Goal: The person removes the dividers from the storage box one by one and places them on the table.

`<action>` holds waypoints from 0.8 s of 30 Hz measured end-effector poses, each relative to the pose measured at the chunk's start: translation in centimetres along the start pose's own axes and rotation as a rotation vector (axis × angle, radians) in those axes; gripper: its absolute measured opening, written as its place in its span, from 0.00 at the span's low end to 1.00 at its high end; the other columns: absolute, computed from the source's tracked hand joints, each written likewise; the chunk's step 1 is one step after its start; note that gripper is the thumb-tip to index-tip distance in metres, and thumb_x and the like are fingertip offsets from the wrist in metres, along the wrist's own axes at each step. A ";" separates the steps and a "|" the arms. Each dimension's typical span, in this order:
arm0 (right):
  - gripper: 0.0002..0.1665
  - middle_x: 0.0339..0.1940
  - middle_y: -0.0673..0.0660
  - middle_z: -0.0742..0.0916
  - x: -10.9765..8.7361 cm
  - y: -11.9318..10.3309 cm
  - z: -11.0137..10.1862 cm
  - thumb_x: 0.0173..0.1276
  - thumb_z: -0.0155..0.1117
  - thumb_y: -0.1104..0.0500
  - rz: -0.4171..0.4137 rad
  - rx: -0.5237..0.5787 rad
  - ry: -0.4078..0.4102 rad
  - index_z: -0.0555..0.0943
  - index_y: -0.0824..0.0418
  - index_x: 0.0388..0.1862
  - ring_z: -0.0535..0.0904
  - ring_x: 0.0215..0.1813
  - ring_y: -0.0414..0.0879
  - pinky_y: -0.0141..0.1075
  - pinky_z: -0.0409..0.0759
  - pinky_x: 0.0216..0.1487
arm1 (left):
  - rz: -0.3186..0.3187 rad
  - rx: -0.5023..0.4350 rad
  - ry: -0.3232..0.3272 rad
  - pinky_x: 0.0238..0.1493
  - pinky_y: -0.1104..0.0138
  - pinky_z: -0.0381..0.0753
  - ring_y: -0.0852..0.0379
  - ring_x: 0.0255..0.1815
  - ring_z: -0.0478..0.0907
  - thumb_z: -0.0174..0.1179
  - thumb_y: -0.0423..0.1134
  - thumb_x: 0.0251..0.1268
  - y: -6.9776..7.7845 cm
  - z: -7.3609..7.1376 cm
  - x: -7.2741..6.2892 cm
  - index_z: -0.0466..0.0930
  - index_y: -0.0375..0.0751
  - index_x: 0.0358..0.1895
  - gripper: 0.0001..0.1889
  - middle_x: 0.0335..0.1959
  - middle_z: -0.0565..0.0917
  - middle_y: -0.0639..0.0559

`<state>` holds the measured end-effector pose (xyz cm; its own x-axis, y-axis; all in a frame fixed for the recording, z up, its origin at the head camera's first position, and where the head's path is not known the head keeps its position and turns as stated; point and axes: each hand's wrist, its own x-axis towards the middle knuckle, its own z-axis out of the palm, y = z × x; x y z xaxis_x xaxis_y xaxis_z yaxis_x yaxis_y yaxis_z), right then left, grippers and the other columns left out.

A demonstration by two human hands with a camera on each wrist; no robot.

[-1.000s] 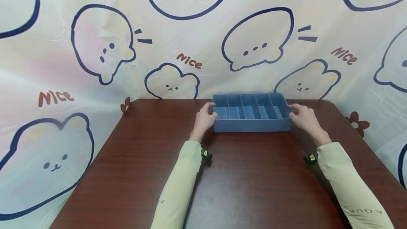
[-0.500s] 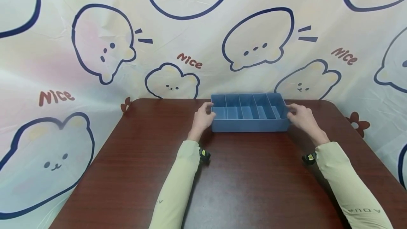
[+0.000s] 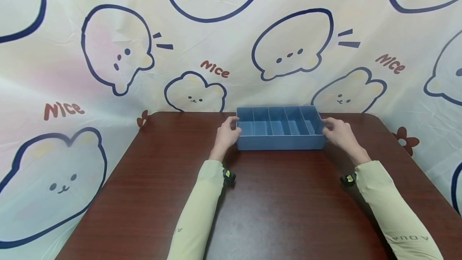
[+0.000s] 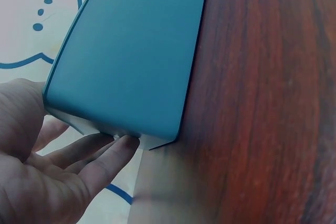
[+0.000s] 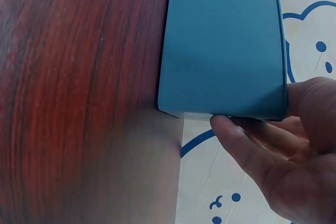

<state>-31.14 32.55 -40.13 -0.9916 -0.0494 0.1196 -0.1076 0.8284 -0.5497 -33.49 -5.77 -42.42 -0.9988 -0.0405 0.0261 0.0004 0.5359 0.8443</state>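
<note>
A blue divided storage box (image 3: 281, 143) stands at the far edge of the table, its several narrow compartments facing up with nothing in them. My left hand (image 3: 225, 136) grips its left end, thumb at the rim. In the left wrist view the fingertips of that hand (image 4: 52, 182) press the end wall below the rim of the box (image 4: 131, 51). At the opposite end my right hand (image 3: 341, 135) holds the box the same way. The right wrist view shows the fingers (image 5: 236, 142) against the end wall, with the thumb up by the top edge.
The dark brown wooden table (image 3: 281, 212) stretches from the box toward me. Right behind its far edge hangs a pale curtain (image 3: 231, 43) with cartoon bears, and it continues down both sides. A small black device (image 3: 229, 176) sits on each wrist.
The box has slid a little to the left along the far edge, and both hands have moved left with it, keeping their hold on its ends.
</note>
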 end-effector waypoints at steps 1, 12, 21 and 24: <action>0.27 0.58 0.77 0.79 0.0 -0.1 0.0 0.70 0.48 0.64 -0.001 0.002 -0.001 0.69 0.70 0.67 0.86 0.38 0.58 0.41 0.85 0.32 | -0.004 -0.001 0.000 0.60 0.48 0.77 0.46 0.64 0.74 0.53 0.41 0.67 0.0 0.0 0.0 0.70 0.58 0.65 0.23 0.66 0.76 0.48; 0.27 0.59 0.77 0.78 0.2 -0.5 0.3 0.71 0.48 0.64 0.006 0.016 -0.013 0.68 0.70 0.68 0.86 0.41 0.61 0.41 0.85 0.33 | -0.011 -0.012 -0.003 0.57 0.49 0.78 0.45 0.64 0.73 0.53 0.41 0.66 -0.3 -0.6 0.1 0.70 0.58 0.65 0.23 0.67 0.75 0.48; 0.27 0.60 0.76 0.78 0.3 -0.5 0.6 0.70 0.49 0.64 0.009 0.024 -0.021 0.69 0.70 0.68 0.86 0.41 0.60 0.42 0.86 0.34 | -0.013 -0.014 -0.006 0.54 0.50 0.79 0.45 0.65 0.73 0.53 0.41 0.66 -0.5 -1.0 -0.1 0.70 0.57 0.66 0.24 0.67 0.75 0.47; 0.27 0.60 0.76 0.79 0.3 -0.6 0.7 0.70 0.48 0.64 0.001 0.027 -0.015 0.69 0.70 0.68 0.86 0.40 0.60 0.42 0.85 0.33 | -0.014 -0.014 -0.004 0.53 0.50 0.79 0.45 0.64 0.73 0.53 0.40 0.65 -0.6 -1.1 -0.1 0.70 0.57 0.66 0.24 0.66 0.75 0.46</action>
<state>-31.38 31.64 -40.36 -0.9926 -0.0576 0.1069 -0.1088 0.8129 -0.5721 -33.39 -7.01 -42.31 -0.9989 -0.0442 0.0123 -0.0127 0.5235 0.8519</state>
